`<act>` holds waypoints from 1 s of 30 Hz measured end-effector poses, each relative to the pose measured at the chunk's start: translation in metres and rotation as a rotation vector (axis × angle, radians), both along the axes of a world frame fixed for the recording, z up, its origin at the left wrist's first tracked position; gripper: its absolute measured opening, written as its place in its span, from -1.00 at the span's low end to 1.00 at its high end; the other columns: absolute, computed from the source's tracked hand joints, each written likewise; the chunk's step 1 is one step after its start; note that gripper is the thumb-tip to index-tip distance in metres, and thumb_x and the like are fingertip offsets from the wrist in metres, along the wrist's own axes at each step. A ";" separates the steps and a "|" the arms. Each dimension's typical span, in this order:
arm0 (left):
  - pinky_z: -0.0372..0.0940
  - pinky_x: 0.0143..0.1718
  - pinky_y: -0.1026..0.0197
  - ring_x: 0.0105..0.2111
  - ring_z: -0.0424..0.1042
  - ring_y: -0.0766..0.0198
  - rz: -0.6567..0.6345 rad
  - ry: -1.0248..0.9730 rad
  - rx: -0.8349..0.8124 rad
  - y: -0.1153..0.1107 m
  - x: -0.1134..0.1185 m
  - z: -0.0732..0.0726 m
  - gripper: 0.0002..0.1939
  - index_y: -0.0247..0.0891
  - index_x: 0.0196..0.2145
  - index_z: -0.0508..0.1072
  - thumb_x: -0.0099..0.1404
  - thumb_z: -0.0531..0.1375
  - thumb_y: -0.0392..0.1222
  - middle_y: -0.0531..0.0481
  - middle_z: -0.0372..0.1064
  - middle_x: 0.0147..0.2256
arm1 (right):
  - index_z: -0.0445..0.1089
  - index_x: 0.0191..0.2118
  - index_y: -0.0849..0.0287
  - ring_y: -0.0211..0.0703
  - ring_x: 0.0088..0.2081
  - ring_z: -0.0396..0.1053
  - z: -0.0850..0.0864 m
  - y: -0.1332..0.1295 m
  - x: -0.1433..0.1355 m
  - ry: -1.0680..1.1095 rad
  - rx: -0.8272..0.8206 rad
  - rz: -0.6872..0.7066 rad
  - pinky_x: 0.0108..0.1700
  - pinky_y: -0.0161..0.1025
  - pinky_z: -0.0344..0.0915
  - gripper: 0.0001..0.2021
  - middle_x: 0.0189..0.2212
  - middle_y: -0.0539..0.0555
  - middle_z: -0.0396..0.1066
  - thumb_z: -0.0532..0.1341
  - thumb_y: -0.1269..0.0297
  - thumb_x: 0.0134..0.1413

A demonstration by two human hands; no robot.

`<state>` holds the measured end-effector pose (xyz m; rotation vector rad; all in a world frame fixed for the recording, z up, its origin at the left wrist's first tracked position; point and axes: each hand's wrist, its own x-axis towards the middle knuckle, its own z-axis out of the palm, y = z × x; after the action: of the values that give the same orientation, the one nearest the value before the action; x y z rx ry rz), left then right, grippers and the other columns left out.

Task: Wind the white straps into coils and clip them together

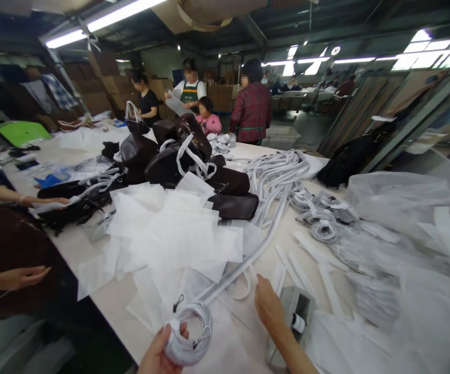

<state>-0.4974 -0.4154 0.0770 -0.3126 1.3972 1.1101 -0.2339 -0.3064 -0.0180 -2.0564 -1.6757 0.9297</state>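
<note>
My left hand (159,352), low in the head view, is closed around a coiled strap (193,354) wrapped in whitish film. Dark metal clips show on the coil, and a long wrapped stretch of strap (244,266) runs from it up the table. To the right, my right hand (268,306) has its fingers drawn together beside a thin white loop (244,292). What it pinches, if anything, I cannot make out. Under my right wrist stands a grey tape dispenser (306,301) with a white roll. Thin white sheets (170,228) lie in a loose pile beyond the coil.
Dark brown bags (232,205) are heaped behind the sheets. Several wrapped coils (323,230) and a heap of loose straps (275,169) lie at right, beside clear plastic bags (399,254). A co-worker's hand (30,277) is at left; other people stand at the far end.
</note>
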 end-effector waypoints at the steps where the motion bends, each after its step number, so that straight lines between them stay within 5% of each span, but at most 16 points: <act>1: 0.44 -0.28 0.19 -0.38 0.55 0.21 -0.005 -0.007 0.021 0.003 0.004 0.005 -0.72 -0.29 -0.12 0.43 0.18 0.27 -0.26 -0.05 0.55 -0.31 | 0.25 0.03 0.35 0.05 0.00 0.37 0.010 -0.003 0.002 0.088 -0.003 0.007 0.06 0.01 0.28 -0.64 -0.06 0.37 0.37 -0.15 0.42 0.24; 7: 0.43 -0.27 0.18 -0.37 0.53 0.22 -0.052 -0.052 0.172 0.021 0.032 0.025 -0.75 -0.34 -0.15 0.42 0.21 0.27 -0.26 -0.09 0.55 -0.33 | 0.27 -0.04 0.26 -0.10 -0.24 0.49 0.077 -0.046 0.007 0.597 -0.122 0.110 -0.28 -0.19 0.43 -0.58 -0.23 0.19 0.46 -0.08 0.06 0.20; 12: 0.39 -0.34 0.22 -0.41 0.51 0.27 -0.116 -0.036 0.271 0.025 0.047 0.045 -0.80 -0.28 -0.18 0.37 0.23 0.25 -0.26 -0.06 0.53 -0.35 | 0.39 -0.16 0.23 -0.18 -0.40 0.36 0.114 -0.087 0.011 0.665 0.000 0.001 -0.38 -0.25 0.29 -0.56 -0.31 0.12 0.45 0.20 -0.07 0.02; 16: 0.36 -0.35 0.24 -0.41 0.48 0.29 -0.258 -0.055 0.383 0.019 0.054 0.058 -0.73 -0.26 -0.19 0.33 0.20 0.28 -0.16 -0.05 0.52 -0.36 | 0.28 0.04 0.18 -0.19 -0.42 0.35 0.124 -0.104 0.001 0.752 -0.008 -0.235 -0.55 -0.33 0.16 -0.39 -0.19 0.15 0.44 0.23 -0.15 -0.03; 22: 0.33 -0.33 0.23 -0.40 0.44 0.30 -0.447 -0.075 0.507 0.008 0.060 0.067 -0.60 -0.27 -0.16 0.35 0.15 0.32 0.00 -0.06 0.51 -0.35 | 0.17 0.10 0.24 -0.34 -0.60 0.18 0.132 -0.117 -0.022 0.989 -0.085 -0.116 -0.64 -0.41 -0.03 -0.21 -0.53 -0.03 0.38 0.35 -0.13 -0.19; 25: 0.35 -0.25 0.15 -0.31 0.46 0.22 -0.446 -0.101 0.551 0.003 0.058 0.070 -0.57 -0.26 -0.11 0.36 0.16 0.31 0.02 -0.09 0.52 -0.29 | 0.33 -0.12 0.31 -0.39 -0.63 0.13 0.135 -0.122 -0.026 1.013 -0.109 -0.165 -0.61 -0.42 -0.02 -0.35 -0.61 -0.05 0.35 0.41 -0.09 -0.25; 30: 0.22 0.11 0.03 0.09 0.35 0.07 -0.237 -0.297 0.662 -0.013 0.059 0.056 -0.51 -0.09 0.01 0.40 0.12 0.34 -0.02 -0.05 0.42 0.05 | 0.38 -0.39 0.30 -0.44 -0.71 0.12 0.128 -0.126 -0.037 1.116 -0.031 -0.324 -0.64 -0.43 -0.06 -0.40 -0.68 -0.02 0.36 0.43 -0.18 -0.37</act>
<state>-0.4386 -0.4287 0.1328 0.1606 0.7262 1.2027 -0.2712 -0.4320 0.1100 -1.2735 -0.7042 1.5479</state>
